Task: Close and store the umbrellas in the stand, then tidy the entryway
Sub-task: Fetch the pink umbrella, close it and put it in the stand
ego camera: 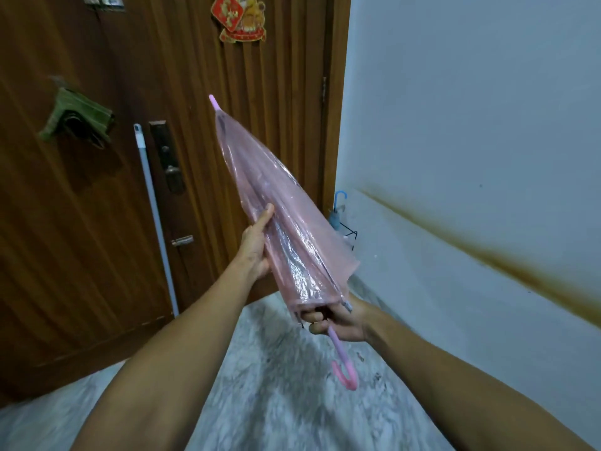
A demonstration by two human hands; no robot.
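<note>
Scanning from the left: wooden door (81,222) fills that side, a folded green umbrella (78,117) hanging on it, a grey pole (156,219) leaning upright against the door next to the lock plate (167,157). Red paper decoration (239,16) sits up top on the door. Centre frame I see the pink umbrella (276,216), clear plastic canopy folded in loosely, tip pointing up and away toward the door, hooked handle down near me. My left hand (257,245) is pressed around the canopy mid-length, thumb on top, gripping the folds. My right hand (338,320) is clenched on the shaft right at the canopy's lower edge, just above the pink hook. Further right, in the corner by the door frame, a wire umbrella stand (348,234) on the floor holds a blue-handled umbrella (338,209). White wall (471,125) with a brown stain streak. Marble floor (276,385) below.
</note>
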